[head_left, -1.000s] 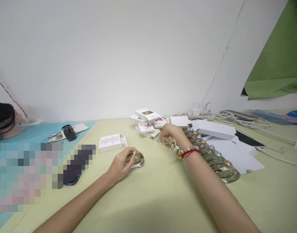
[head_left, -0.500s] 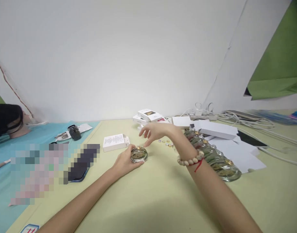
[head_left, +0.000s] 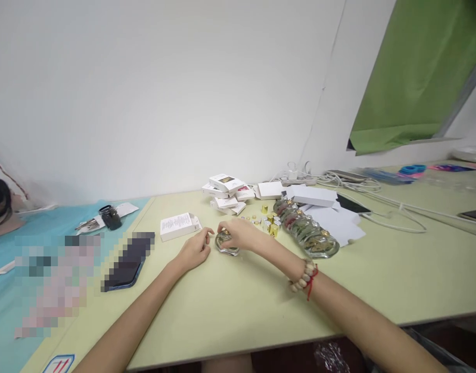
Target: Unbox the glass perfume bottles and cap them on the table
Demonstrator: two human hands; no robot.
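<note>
A flat rounded glass bottle (head_left: 227, 251), like a perfume bottle, stands on the yellow-green table with greenish matter inside. My right hand (head_left: 240, 234) has its fingers closed over the bottle's top, which hides the neck. Just left of it, my left hand (head_left: 194, 249) rests on the table, apart from the bottle, its fingers loosely bent with a gap between thumb and forefinger. Several similar bottles (head_left: 313, 238) with gold necks lie in a slanting row to the right. Gold and silver caps (head_left: 274, 229) stand between that row and my right hand.
A white printed box (head_left: 179, 227) lies behind my left hand. More boxes (head_left: 225, 182) are piled near the wall, and white cartons (head_left: 313, 196) lie behind the bottle row. At left are a phone (head_left: 131, 261), a dark jar (head_left: 110, 217) and part of another person (head_left: 0, 207).
My right hand has come down onto the bottle. My left hand has let go of it and drawn slightly left. The view has turned to the right.
</note>
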